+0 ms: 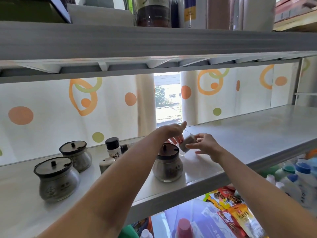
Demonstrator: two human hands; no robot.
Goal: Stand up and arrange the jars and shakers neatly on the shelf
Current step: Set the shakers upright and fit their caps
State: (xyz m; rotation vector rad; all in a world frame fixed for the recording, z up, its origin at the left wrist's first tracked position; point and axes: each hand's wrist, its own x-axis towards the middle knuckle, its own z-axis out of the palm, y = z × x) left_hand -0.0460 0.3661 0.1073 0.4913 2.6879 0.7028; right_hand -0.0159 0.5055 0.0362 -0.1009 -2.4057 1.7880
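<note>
1. Right then, my right hand [204, 146] pinched the small shaker [187, 143], held tilted above the shelf [248, 134], just behind the brown-lidded jar [167, 164].
2. My left hand [173, 133] reached to the shaker's other side; whether it gripped, I could not tell.
3. As I judged it, a loose pinch could drop the shaker onto that jar, or my left forearm could nudge the jar off the shelf's front edge.

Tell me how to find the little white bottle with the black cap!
Find the long pale grey shelf in front of the spotted curtain. On its left half, toward the back, stands the small white bottle with a black cap. Its neighbours are squat round glass jars with flat knobbed lids; it alone is slim and tall with a black screw cap.
</note>
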